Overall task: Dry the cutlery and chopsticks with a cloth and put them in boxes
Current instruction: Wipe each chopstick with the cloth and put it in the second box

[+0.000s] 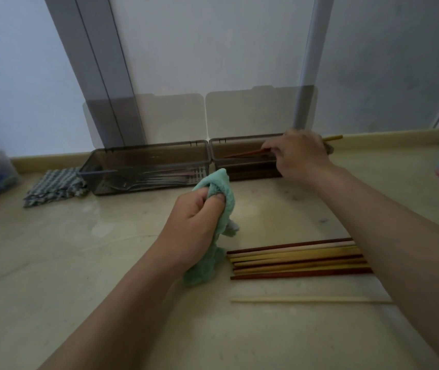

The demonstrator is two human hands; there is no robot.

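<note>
Chopsticks are the work of this moment. The right hand (pixel 302 153), at centre right of the frame, is closed on a pair of chopsticks (pixel 247 153) and holds it low over the right box (pixel 242 162), probably to lay it down along the box with the sticks already inside. The left hand (pixel 195 222), in the middle of the frame, is clamped on the green cloth (pixel 217 188) and keeps it off the counter (pixel 52 263), I think so that it is ready for the next stick.

2 boxes stand side by side at the wall, both with lids open; the left box (pixel 146 166) holds the metal cutlery. In the lower right lies a bundle of chopsticks (pixel 298 259), about 8, partly hidden by the arm, and 1 pale chopstick (pixel 301 299) lies apart below it. 1 checked cloth (pixel 52 186) lies left of the boxes.
</note>
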